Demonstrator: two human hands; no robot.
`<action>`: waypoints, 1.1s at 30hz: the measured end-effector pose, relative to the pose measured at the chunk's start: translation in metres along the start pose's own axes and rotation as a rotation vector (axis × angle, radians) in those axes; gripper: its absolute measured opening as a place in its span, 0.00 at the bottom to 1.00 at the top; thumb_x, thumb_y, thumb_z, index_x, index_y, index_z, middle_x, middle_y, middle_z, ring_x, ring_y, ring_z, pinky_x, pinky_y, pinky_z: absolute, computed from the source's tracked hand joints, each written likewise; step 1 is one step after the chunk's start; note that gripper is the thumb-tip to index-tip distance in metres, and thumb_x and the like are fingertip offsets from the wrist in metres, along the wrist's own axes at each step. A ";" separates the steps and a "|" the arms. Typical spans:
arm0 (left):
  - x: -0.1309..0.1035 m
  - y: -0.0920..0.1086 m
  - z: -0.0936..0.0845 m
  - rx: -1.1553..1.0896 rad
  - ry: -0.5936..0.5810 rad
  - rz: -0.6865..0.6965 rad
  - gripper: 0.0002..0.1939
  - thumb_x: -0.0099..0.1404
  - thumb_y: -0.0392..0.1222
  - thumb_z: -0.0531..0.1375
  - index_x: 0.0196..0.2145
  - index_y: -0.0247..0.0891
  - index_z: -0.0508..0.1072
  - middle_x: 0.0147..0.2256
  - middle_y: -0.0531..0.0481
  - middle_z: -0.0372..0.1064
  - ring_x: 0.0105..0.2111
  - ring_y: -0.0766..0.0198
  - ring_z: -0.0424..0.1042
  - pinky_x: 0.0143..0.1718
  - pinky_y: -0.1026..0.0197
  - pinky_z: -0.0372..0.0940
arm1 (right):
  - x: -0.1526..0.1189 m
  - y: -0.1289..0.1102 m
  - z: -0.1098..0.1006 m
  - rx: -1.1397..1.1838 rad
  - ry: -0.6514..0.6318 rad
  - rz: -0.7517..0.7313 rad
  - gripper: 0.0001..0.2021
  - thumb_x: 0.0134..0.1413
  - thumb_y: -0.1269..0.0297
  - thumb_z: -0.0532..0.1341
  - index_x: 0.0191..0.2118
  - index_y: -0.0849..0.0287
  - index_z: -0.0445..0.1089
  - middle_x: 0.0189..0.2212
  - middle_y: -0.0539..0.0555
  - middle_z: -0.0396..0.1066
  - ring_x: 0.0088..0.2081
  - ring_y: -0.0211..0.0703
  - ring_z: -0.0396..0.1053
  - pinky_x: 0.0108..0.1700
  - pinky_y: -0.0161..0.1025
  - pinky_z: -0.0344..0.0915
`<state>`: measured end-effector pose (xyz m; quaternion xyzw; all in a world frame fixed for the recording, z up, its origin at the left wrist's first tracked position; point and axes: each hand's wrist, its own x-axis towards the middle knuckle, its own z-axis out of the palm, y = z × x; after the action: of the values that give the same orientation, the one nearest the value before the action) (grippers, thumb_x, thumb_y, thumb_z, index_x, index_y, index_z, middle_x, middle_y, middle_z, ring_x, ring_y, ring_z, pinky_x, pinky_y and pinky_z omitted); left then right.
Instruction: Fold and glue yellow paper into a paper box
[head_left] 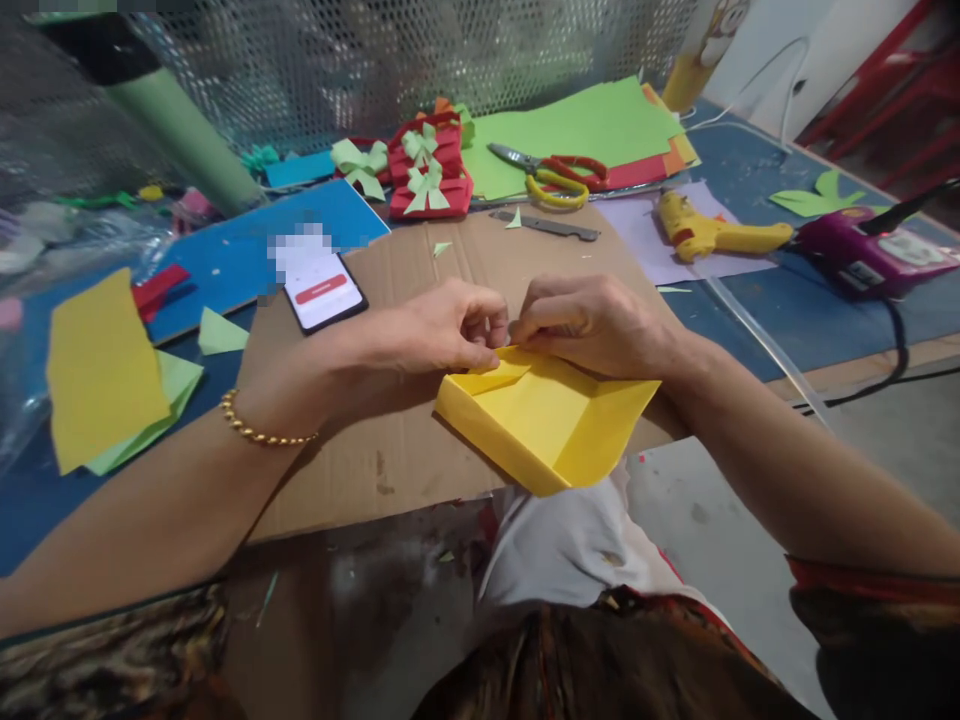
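A folded yellow paper tray (551,405) with raised sides rests at the front edge of a brown cardboard sheet (360,430), partly over the edge. My left hand (454,325) pinches its far left rim between thumb and curled fingers. Beside it, my right hand (589,320) has its fingers closed on the far rim. The fingertips of both hands nearly meet there, and the paper between them is partly hidden.
A phone (326,285) lies left of my left hand. Behind are a grey cutter (551,226), scissors (555,175), red boxes with green bows (429,170) and green sheets (570,130). A yellow glue gun (712,232) lies right, yellow paper (105,370) left.
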<state>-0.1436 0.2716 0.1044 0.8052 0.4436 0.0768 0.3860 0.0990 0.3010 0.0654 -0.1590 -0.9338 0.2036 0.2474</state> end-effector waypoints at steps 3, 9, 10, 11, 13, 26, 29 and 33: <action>-0.001 0.002 0.003 -0.025 0.006 0.004 0.05 0.58 0.39 0.64 0.33 0.40 0.72 0.30 0.53 0.70 0.32 0.64 0.71 0.33 0.62 0.64 | -0.002 -0.002 -0.001 -0.002 -0.015 0.029 0.10 0.71 0.63 0.60 0.42 0.57 0.80 0.39 0.55 0.78 0.37 0.41 0.72 0.42 0.38 0.65; 0.000 0.006 0.003 0.036 0.029 -0.029 0.05 0.58 0.40 0.63 0.29 0.40 0.68 0.29 0.52 0.68 0.32 0.63 0.70 0.33 0.60 0.63 | -0.001 -0.003 0.000 0.003 0.011 0.097 0.08 0.68 0.65 0.62 0.38 0.55 0.79 0.38 0.54 0.78 0.37 0.41 0.72 0.40 0.38 0.65; 0.000 0.006 0.003 0.044 0.032 -0.033 0.06 0.58 0.40 0.63 0.29 0.41 0.68 0.29 0.52 0.68 0.33 0.62 0.70 0.33 0.59 0.63 | -0.001 -0.003 0.000 0.009 0.011 0.105 0.07 0.68 0.65 0.63 0.38 0.55 0.79 0.38 0.54 0.79 0.37 0.41 0.72 0.40 0.38 0.65; -0.001 0.006 0.003 0.045 0.033 -0.040 0.06 0.58 0.40 0.63 0.28 0.41 0.68 0.29 0.52 0.68 0.32 0.62 0.70 0.33 0.59 0.63 | 0.000 -0.002 0.000 0.015 0.008 0.113 0.07 0.67 0.65 0.63 0.38 0.55 0.79 0.37 0.54 0.79 0.37 0.41 0.72 0.40 0.38 0.65; -0.001 0.007 0.004 0.030 0.031 -0.055 0.06 0.59 0.39 0.64 0.28 0.41 0.68 0.28 0.53 0.67 0.31 0.63 0.69 0.32 0.60 0.62 | -0.001 -0.002 0.001 0.032 0.002 0.137 0.07 0.67 0.65 0.63 0.39 0.56 0.79 0.38 0.54 0.79 0.37 0.41 0.72 0.41 0.38 0.65; -0.004 0.011 0.005 0.019 0.046 -0.050 0.06 0.59 0.35 0.63 0.28 0.40 0.68 0.28 0.54 0.68 0.30 0.66 0.67 0.33 0.61 0.62 | -0.003 -0.004 -0.001 0.194 0.066 0.088 0.09 0.67 0.66 0.62 0.38 0.57 0.80 0.37 0.54 0.78 0.37 0.40 0.73 0.41 0.38 0.65; -0.003 0.011 0.005 0.036 0.037 -0.029 0.05 0.59 0.34 0.62 0.29 0.40 0.68 0.29 0.54 0.67 0.30 0.66 0.67 0.33 0.62 0.62 | -0.003 -0.004 -0.001 0.214 0.024 0.108 0.07 0.66 0.67 0.62 0.38 0.56 0.79 0.38 0.54 0.79 0.37 0.40 0.73 0.41 0.38 0.64; -0.002 0.011 0.004 0.054 0.038 -0.006 0.04 0.58 0.34 0.61 0.30 0.39 0.68 0.30 0.54 0.67 0.31 0.67 0.66 0.33 0.63 0.60 | -0.002 -0.001 0.000 0.217 -0.012 0.081 0.07 0.66 0.66 0.62 0.38 0.58 0.78 0.37 0.53 0.78 0.38 0.39 0.72 0.42 0.37 0.64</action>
<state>-0.1356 0.2639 0.1095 0.8124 0.4552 0.0787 0.3559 0.1004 0.2990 0.0650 -0.1679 -0.9006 0.3142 0.2490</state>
